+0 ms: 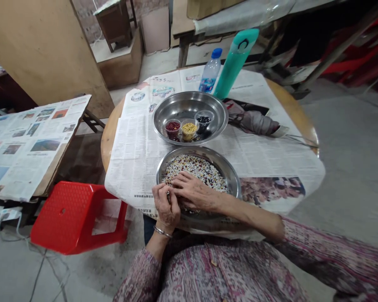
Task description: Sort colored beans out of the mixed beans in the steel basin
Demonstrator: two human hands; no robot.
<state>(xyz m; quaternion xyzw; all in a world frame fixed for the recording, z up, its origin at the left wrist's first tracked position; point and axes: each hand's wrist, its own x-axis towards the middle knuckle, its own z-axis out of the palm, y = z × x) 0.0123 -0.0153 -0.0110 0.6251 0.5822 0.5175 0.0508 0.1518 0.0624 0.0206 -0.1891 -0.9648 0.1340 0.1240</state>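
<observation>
A steel basin of mixed white, yellow and dark grains and beans stands close to my body. At its near left rim, my left hand is closed with its fingers curled; what lies inside them is hidden. My right hand reaches across the grains from the right, its bent fingers meeting my left fingertips. Anything small pinched there cannot be made out. Just beyond, a second steel basin holds clear cups of red beans, yellow beans and black beans.
Behind the basins stand a water bottle and a teal flask. A folded grey umbrella lies right of them on the newspaper-covered round table. Left are a red stool and a newspaper-covered low table.
</observation>
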